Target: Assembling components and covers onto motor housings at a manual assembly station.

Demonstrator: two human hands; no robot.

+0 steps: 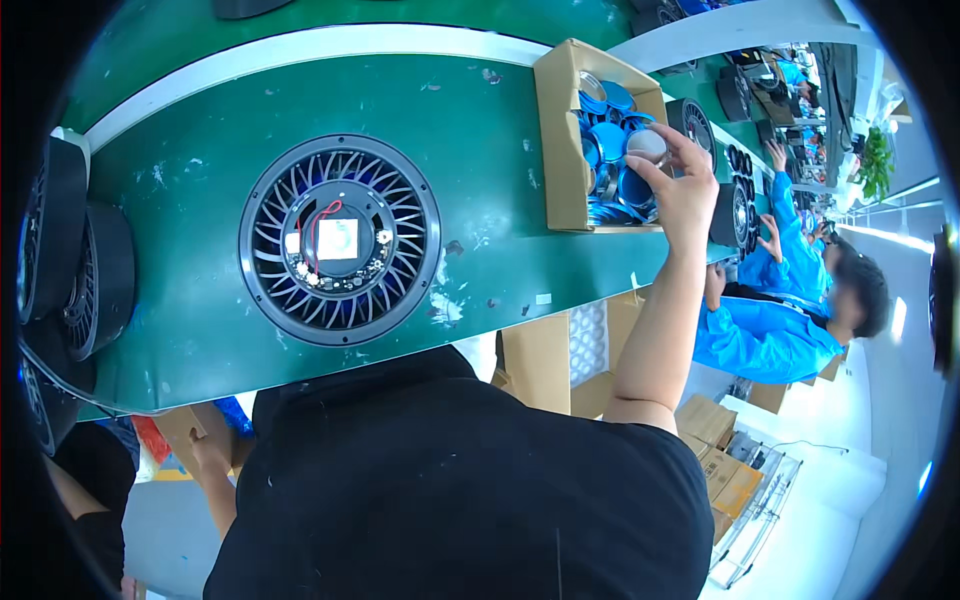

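Observation:
My right hand [685, 185] is raised over a cardboard box [566, 190] at the back right. Thumb and fingers pinch a round silvery disc [647, 146] by its edge. Beneath it in the box lie several blue round discs [607, 142]. My left hand [207, 452] hangs low, below the table's front edge, beside a piece of brown cardboard [178, 430]; its fingers are not clear. On the table lies a round black fan-like housing [340, 240] with curved vanes. A pale square part, red wires and a circuit board show at its centre.
The green table [490, 270] has worn patches. More black round housings [100, 280] are stacked at the left edge, and others [740, 213] stand beyond the box. People in blue jackets [770, 340] work at the right. An open carton [540, 360] stands below the table's front edge.

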